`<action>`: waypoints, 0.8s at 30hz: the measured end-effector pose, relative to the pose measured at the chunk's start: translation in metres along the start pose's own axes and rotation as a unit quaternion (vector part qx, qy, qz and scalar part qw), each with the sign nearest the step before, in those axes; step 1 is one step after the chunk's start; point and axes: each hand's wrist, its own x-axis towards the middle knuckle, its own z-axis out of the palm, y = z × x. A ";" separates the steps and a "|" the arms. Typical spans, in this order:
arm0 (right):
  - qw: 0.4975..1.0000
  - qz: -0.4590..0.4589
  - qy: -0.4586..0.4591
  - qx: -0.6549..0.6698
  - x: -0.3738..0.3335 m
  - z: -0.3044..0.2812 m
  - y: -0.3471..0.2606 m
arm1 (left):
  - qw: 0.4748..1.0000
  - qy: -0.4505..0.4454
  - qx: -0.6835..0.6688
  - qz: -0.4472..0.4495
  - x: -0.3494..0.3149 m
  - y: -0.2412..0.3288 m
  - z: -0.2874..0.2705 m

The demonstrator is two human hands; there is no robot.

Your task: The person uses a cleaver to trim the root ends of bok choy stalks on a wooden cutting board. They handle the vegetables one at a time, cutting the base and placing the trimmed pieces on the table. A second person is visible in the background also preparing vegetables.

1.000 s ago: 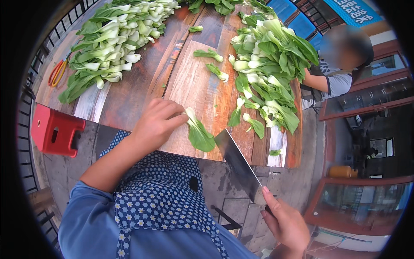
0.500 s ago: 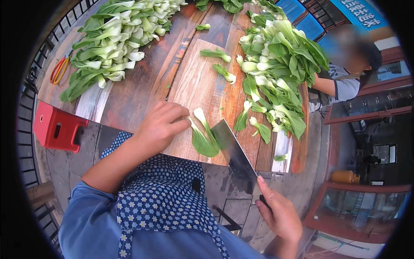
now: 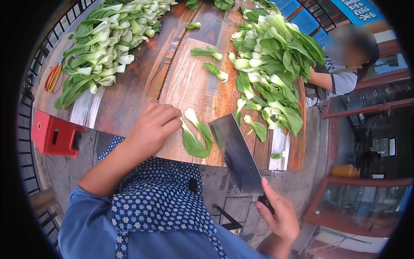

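At the table's near edge, my left hand [image 3: 160, 125] has its fingers curled together, pinching the pale stem end of a bok choy piece [image 3: 192, 143]. A second bok choy piece [image 3: 199, 126] lies alongside it, white base pointing away from me. My right hand [image 3: 280, 212] is closed around the dark handle of a cleaver [image 3: 237, 153]. Its broad blade slants up and left over the table edge, flat face showing, just right of the two pieces and apart from them. Most of the handle is hidden in my palm.
Bok choy is heaped at the far left [image 3: 108, 47] and the right [image 3: 276, 60] of the wooden table [image 3: 129, 93]. Several loose pieces lie between. Orange-handled scissors [image 3: 53, 77] rest at the left edge. A red stool [image 3: 51, 133] stands below; another person [image 3: 343, 82] is beyond the right side.
The cleaver blade has tilted so more of its flat face shows. The whole view has shifted slightly. My left hand stays at the same bok choy piece.
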 end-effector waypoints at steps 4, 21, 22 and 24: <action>1.000 -0.012 -0.021 -0.002 0.000 0.006 0.003 | 1.000 0.009 -0.007 0.002 0.002 0.003 0.001; 0.999 -0.025 0.033 0.036 -0.005 0.018 0.022 | 0.997 -0.077 -0.004 0.019 0.008 -0.005 -0.013; 0.998 -0.026 0.047 0.040 -0.005 0.018 0.022 | 0.996 -0.079 -0.011 0.031 0.012 -0.003 -0.010; 0.993 0.040 0.051 0.103 -0.015 0.022 0.031 | 0.994 -0.102 -0.028 0.033 0.019 -0.002 -0.006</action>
